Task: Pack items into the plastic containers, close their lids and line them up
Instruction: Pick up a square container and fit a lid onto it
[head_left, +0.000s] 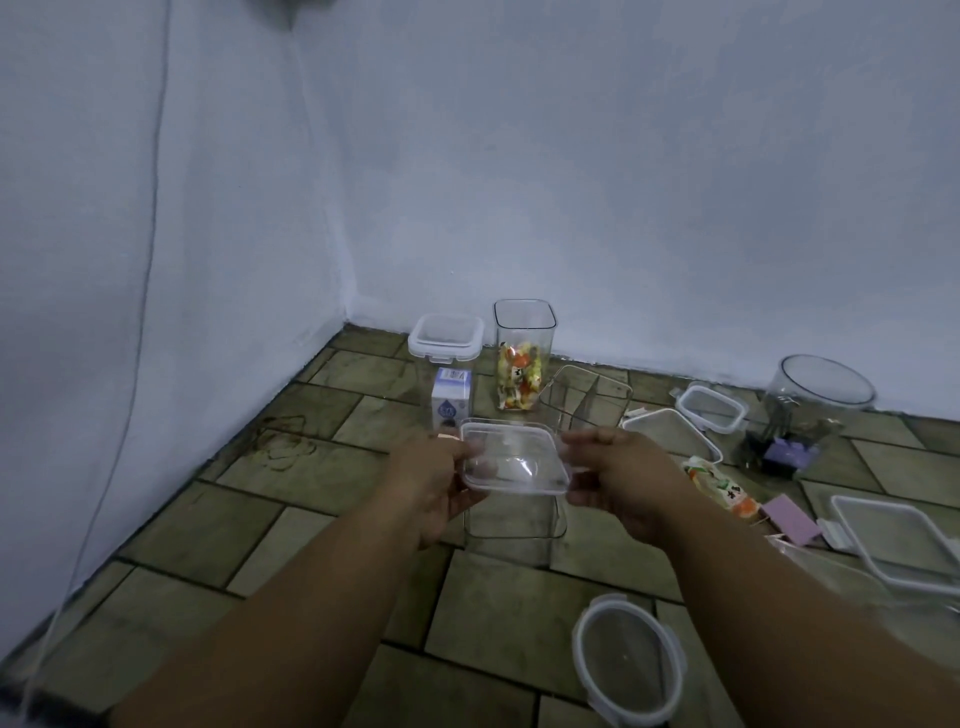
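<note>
Head view: your left hand (441, 483) and right hand (618, 478) each grip one side of the lid (514, 457).
Tip: centre it over the container (511, 530), then press evenly.

Single head-worn wide-angle view, looking forward and down over both forearms toward a tiled floor (291, 525) and a room corner. Close to the hands, farther from the pale blue wall (571, 182) filling the upper half.

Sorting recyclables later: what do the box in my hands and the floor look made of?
Box: clear, glossy hard plastic, by the look; the floor shows through its walls. Floor: matte stone or ceramic tiles, judging by dark joints; which one is unclear.
</note>
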